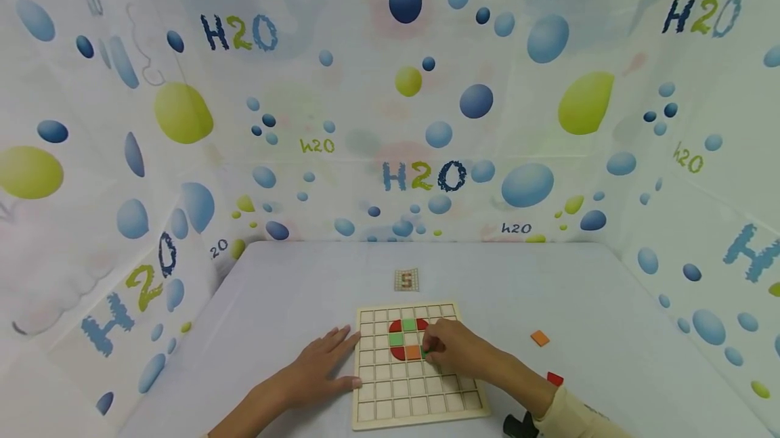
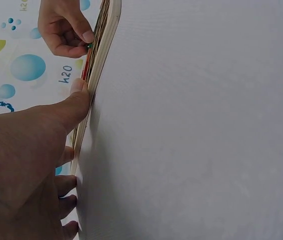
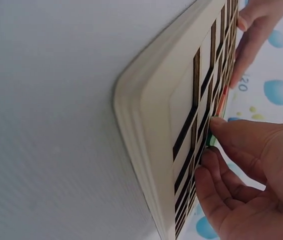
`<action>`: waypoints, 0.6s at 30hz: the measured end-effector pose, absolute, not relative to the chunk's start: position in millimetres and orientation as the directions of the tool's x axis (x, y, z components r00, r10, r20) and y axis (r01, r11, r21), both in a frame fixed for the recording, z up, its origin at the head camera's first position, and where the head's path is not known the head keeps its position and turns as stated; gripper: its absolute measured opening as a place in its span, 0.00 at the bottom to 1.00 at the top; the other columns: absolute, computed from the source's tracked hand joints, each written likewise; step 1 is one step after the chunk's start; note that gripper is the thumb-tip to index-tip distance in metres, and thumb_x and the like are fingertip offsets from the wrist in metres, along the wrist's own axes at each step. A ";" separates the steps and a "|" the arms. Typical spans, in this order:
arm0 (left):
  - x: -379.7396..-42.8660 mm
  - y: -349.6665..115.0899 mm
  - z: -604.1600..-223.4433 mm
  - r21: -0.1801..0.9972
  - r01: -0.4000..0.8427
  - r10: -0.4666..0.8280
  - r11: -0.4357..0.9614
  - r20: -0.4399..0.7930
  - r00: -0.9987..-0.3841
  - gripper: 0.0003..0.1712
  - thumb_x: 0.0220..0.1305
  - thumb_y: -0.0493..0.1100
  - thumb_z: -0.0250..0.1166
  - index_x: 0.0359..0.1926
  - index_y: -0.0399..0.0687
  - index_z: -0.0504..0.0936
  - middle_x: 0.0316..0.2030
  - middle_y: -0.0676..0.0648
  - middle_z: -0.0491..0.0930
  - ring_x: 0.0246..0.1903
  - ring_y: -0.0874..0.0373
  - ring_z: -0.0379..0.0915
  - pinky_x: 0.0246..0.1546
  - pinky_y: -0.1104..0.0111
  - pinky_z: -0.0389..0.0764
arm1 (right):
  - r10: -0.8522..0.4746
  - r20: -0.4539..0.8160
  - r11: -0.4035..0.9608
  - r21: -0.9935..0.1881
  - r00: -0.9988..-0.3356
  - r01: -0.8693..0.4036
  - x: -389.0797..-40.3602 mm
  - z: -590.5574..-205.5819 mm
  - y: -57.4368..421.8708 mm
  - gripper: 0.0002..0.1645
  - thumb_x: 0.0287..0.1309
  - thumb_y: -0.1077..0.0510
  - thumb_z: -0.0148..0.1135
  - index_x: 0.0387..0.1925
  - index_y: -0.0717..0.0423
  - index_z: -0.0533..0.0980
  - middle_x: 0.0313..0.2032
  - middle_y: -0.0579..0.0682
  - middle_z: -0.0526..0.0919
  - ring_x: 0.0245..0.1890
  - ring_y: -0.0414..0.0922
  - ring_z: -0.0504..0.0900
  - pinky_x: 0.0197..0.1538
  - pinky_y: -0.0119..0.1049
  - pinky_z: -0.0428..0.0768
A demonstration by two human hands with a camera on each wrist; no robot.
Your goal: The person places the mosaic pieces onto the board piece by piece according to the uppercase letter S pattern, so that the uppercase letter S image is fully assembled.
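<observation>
The left hand point(image 1: 319, 370), its grip released with fingers extended, touches the nine-o'clock edge of a pale wooden grid board point(image 1: 402, 409) on the desk point(image 1: 292, 282). Red, green and orange tiles point(image 1: 396, 339) sit toward twelve o'clock; there the right hand point(image 1: 458, 350), grip narrowed, pinches a green piece point(image 3: 211, 139).

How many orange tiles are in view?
2: one orange tile in the gridded board, one loose orange tile on the white table to its right. The right hand may hide more.
</observation>
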State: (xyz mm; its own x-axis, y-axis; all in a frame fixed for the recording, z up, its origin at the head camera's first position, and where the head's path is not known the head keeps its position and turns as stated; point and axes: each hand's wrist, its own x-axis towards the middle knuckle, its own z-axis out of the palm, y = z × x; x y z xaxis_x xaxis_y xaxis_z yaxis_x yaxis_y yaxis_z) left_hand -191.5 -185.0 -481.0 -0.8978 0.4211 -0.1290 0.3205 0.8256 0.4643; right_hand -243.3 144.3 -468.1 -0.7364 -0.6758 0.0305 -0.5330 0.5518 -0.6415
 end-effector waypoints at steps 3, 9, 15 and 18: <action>-191.3 -185.4 -481.5 0.460 0.323 0.421 0.827 -0.125 -0.899 0.52 0.69 0.72 0.64 0.82 0.50 0.61 0.82 0.37 0.55 0.81 0.33 0.47 0.76 0.33 0.54 | -0.675 0.016 0.554 -0.649 -0.737 -0.521 -242.4 -466.9 143.4 0.06 0.68 0.63 0.70 0.41 0.52 0.80 0.41 0.43 0.79 0.40 0.33 0.76 0.44 0.27 0.80; -191.0 -185.6 -481.6 0.462 0.330 0.425 0.823 -0.115 -0.898 0.52 0.69 0.72 0.64 0.82 0.50 0.61 0.82 0.37 0.55 0.81 0.33 0.47 0.76 0.33 0.54 | -0.668 0.001 0.569 -0.644 -0.744 -0.511 -245.0 -467.9 146.7 0.06 0.68 0.61 0.71 0.42 0.50 0.81 0.41 0.42 0.78 0.40 0.34 0.76 0.45 0.29 0.80; -191.8 -185.4 -481.6 0.462 0.335 0.429 0.821 -0.113 -0.896 0.52 0.69 0.71 0.64 0.82 0.48 0.61 0.82 0.36 0.56 0.81 0.33 0.47 0.76 0.32 0.54 | -0.634 0.048 0.577 -0.634 -0.772 -0.514 -253.5 -464.6 170.9 0.07 0.69 0.55 0.71 0.45 0.48 0.81 0.43 0.41 0.80 0.44 0.37 0.79 0.47 0.33 0.83; -192.6 -185.6 -482.1 0.466 0.337 0.432 0.818 -0.112 -0.895 0.52 0.69 0.71 0.64 0.82 0.48 0.61 0.82 0.36 0.56 0.81 0.32 0.47 0.76 0.32 0.54 | -0.611 0.071 0.577 -0.643 -0.789 -0.505 -258.6 -462.1 192.7 0.09 0.69 0.53 0.71 0.46 0.50 0.82 0.44 0.43 0.81 0.44 0.37 0.80 0.48 0.33 0.84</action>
